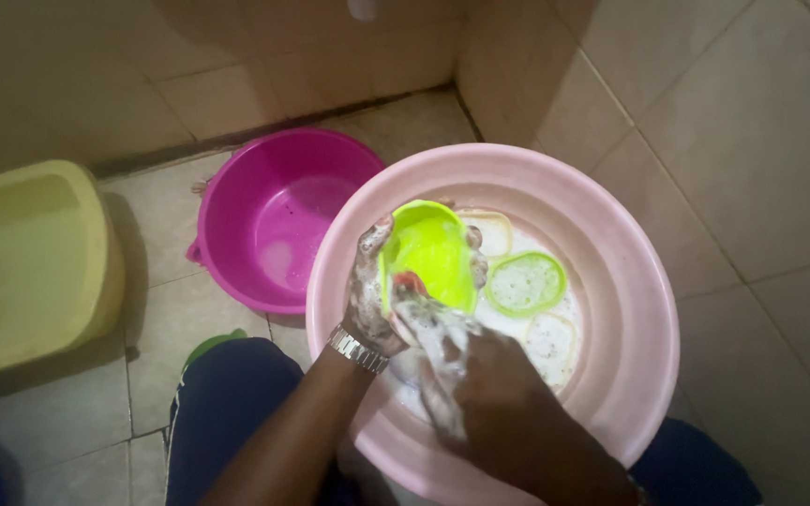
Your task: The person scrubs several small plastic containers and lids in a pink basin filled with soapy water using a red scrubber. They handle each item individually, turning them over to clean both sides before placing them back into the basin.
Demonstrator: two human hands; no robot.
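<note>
My left hand [367, 290], soapy and wearing a metal wristwatch, grips a lime-green plastic bowl [428, 251] by its rim, holding it tilted over a large pink basin [611, 281]. My right hand [480, 384], covered in suds, holds a soapy white cloth or sponge [428, 319] pressed against the bowl's lower edge. In the basin's foamy water lie a green-rimmed lid [525, 283], a cream-coloured lid [491, 232] and another pale lid [552, 339].
A magenta basin [264, 215] with a little water stands on the tiled floor to the left. A yellow plastic container [30, 262] sits further left. Tiled walls meet in a corner behind. My knees in dark blue trousers [227, 403] flank the pink basin.
</note>
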